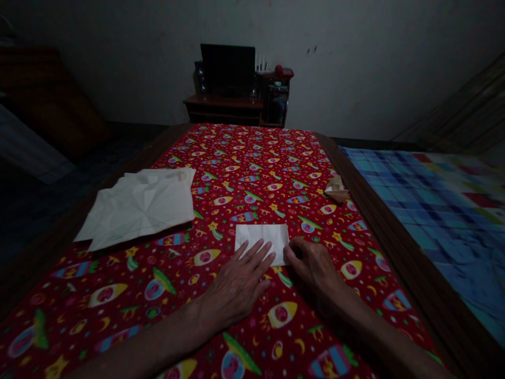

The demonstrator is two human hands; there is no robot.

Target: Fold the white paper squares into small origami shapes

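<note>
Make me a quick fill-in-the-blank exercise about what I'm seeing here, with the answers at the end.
1. The left hand lies on the small white paper, while the right hand is at that paper's ____ edge.
2. The rocket-print cloth beneath the paper has a ____ background.
3. From the wearer's view, the creased white sheets lie to the ____ of the small paper.
4. The plaid fabric beyond the cloth's right side is mostly ____.

Missing words: right; red; left; blue.

Dark monitor (228,68) on desk (223,103) by grey wall (138,58), speaker (201,79) at left, red item (284,71) at right. Red rocket-print cloth (256,145) over surface (403,263). Plaid sheet (394,192), right.
</note>
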